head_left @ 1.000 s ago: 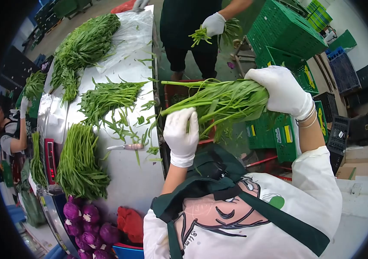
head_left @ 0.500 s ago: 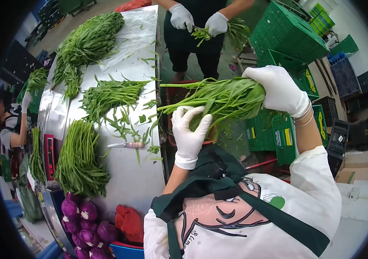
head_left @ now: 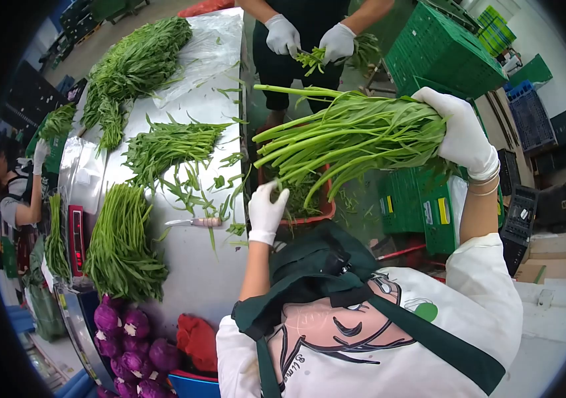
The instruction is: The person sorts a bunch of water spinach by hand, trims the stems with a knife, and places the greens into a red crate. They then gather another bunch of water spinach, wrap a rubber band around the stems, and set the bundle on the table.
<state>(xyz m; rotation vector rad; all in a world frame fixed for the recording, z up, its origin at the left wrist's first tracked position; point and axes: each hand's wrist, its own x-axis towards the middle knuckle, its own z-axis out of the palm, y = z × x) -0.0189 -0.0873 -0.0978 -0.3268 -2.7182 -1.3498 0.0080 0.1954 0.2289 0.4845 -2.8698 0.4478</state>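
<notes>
My right hand, in a white glove, is closed around the leafy end of a bunch of water spinach. The bunch is held up in the air, its pale green stalks fanned out to the left. Below the stalk ends is my gloved left hand, its thumb and forefinger curved and apart, with nothing seen between them. To its left, on the metal table, lies a knife with a wooden handle, among loose leaves. A red crate with cut greens stands on the floor beneath the bunch.
Piles of water spinach lie along the table, near a scale with a red display. Purple onions hang at the near end. Opposite, a co-worker's gloved hands hold greens. Green crates are stacked at right.
My right hand has moved right and slightly up with the water spinach, whose stalks now spread wider. My left hand has come off the stalks and moved down and left.
</notes>
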